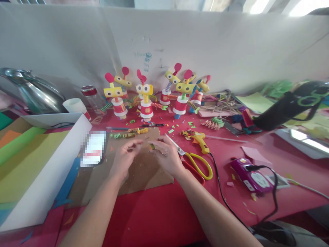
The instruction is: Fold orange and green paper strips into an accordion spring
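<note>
My right hand [168, 156] pinches a small green and orange folded paper strip [151, 146] between its fingertips, above the brown cardboard [144, 176]. Just to the left, my left hand [124, 157] has its fingers curled together; its fingertips are a little blurred, and anything in them is too small to make out. The two hands are apart, fingertips facing each other. Beyond the left hand lie yellow-black folded paper springs [142, 131] and a green one [117, 136]. Scissors with yellow and red handles [197, 166] rest beside my right hand.
Several paper-cup figures [146, 106] stand at the back. A yellow glue gun [202, 141] trails a black cord by a purple box [253, 176]. At left are a white box of coloured paper [64, 147], a blurred-out phone-like object [94, 148] and a steel jug [38, 92].
</note>
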A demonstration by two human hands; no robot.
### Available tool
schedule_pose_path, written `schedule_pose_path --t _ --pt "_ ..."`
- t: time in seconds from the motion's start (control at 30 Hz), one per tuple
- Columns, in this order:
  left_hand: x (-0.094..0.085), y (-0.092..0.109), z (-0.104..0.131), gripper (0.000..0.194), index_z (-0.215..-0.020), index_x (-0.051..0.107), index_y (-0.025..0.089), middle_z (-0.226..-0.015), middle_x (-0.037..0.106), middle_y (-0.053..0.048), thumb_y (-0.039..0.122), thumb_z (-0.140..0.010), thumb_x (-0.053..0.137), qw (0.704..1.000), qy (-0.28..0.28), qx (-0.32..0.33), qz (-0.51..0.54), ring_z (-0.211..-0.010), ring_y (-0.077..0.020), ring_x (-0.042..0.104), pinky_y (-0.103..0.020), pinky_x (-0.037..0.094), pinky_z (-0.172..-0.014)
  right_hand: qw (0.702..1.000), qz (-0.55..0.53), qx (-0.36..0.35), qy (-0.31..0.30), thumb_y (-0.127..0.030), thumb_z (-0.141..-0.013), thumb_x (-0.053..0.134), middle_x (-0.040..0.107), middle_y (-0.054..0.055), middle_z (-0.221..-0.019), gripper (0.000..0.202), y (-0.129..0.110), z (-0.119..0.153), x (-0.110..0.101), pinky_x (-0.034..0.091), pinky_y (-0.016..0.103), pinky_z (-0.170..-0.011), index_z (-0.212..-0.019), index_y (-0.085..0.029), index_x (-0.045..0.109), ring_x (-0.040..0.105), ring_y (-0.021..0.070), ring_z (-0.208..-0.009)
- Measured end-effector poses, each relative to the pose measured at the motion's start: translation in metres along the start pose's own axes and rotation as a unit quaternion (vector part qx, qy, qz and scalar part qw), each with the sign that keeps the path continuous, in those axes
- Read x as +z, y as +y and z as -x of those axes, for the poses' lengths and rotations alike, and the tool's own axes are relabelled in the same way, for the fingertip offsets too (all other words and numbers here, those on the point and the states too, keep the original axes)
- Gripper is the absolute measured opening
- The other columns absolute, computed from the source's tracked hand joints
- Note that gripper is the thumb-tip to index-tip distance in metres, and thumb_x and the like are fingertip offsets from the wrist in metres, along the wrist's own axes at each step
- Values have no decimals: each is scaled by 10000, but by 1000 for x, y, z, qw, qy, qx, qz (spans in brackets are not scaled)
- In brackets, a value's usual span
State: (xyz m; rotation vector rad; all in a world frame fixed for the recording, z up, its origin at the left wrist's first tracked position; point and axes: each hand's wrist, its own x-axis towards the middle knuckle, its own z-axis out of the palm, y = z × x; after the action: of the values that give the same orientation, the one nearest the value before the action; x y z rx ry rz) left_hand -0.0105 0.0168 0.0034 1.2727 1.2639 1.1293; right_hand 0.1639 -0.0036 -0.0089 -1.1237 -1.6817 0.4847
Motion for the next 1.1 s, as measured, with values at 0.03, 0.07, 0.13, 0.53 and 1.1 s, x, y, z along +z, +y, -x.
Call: schedule_pose_path --t 0.03,0.07,0.13,0.53,1.1 --pt "2 1 1 190 -880 698 229 -945 675 -23 301 -705 719 999 -27 -8 45 -846 -169 590 -284 425 -776 1000 -7 7 -17 -99 -809 626 606 45 -957 347 0 0 1 505 318 -823 -1101 -279 678 601 179 -892" --pt "3 2 1 294 -970 688 242 -987 669 -23 281 -684 742 994 -55 -17 91 -843 -157 589 -280 431 -775 999 -13 10 -35 -80 -811 607 604 40 -929 388 0 1 1 513 309 -800 -1138 -281 663 600 173 -867" --pt "7 1 2 313 -1004 685 230 -982 670 -34 298 -703 739 982 -101 -39 154 -822 -144 589 -270 439 -753 998 -19 10 -58 -37 -806 568 614 39 -934 467 0 2 3 520 310 -801 -1192 -293 631 602 174 -885" --pt "8 0 -1 255 -859 628 194 -776 624 22 134 -657 770 945 -79 -66 310 -735 -104 611 -217 455 -671 998 -67 2 13 -131 -752 692 649 51 -1044 467 -5 1 4 529 329 -854 -1193 -253 598 628 172 -906" --pt "7 -3 -1 298 -938 719 185 -806 692 -22 233 -652 783 969 -77 -74 223 -752 -125 630 -272 480 -783 906 -325 270 13 -437 -751 668 702 61 -894 340 -5 -4 4 527 297 -741 -961 -170 653 668 154 -754"
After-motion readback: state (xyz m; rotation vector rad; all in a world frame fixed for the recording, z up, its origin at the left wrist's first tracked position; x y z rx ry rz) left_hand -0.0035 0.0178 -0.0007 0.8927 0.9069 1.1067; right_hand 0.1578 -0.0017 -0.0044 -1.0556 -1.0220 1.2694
